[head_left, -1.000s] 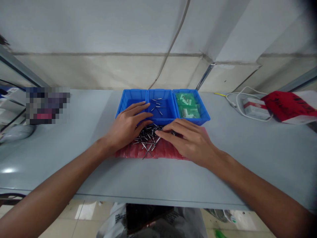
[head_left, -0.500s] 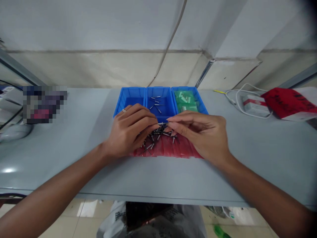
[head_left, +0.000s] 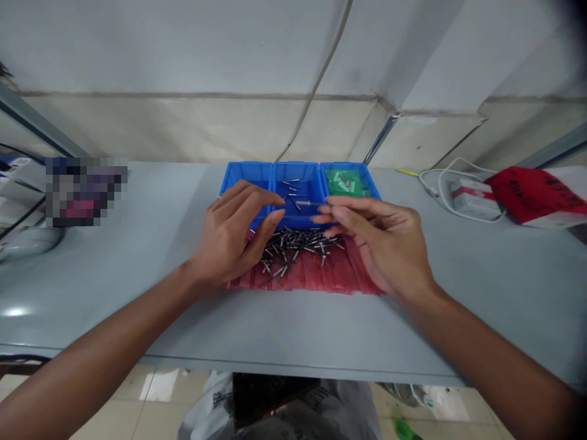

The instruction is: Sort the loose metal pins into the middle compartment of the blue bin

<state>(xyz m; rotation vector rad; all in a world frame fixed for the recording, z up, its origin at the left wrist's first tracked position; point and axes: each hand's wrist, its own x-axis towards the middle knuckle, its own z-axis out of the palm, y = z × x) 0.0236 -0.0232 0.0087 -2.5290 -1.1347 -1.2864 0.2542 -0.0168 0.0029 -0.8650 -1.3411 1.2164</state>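
While the right hand (head_left: 392, 247) pinches a slim, straight, silvery pin (head_left: 310, 203) jutting toward the left hand (head_left: 236, 232), the latter curves nearby, a narrow gap between thumb and forefinger.

Slim ring (head_left: 219, 198) on the left hand (head_left: 229, 235); right hand (head_left: 389, 241) bare

The ring is narrow, pale and metallic-looking, a thin band near the base of one finger, too small in view to show any detail; both hands have long, slender fingers (head_left: 262, 197) and narrow wrists (head_left: 195, 272); the left forearm (head_left: 110, 342) and the right forearm (head_left: 495, 351) are uncovered, smooth in outline, widening away from the hands; the far end of the right one falls into shadow too dark to read.
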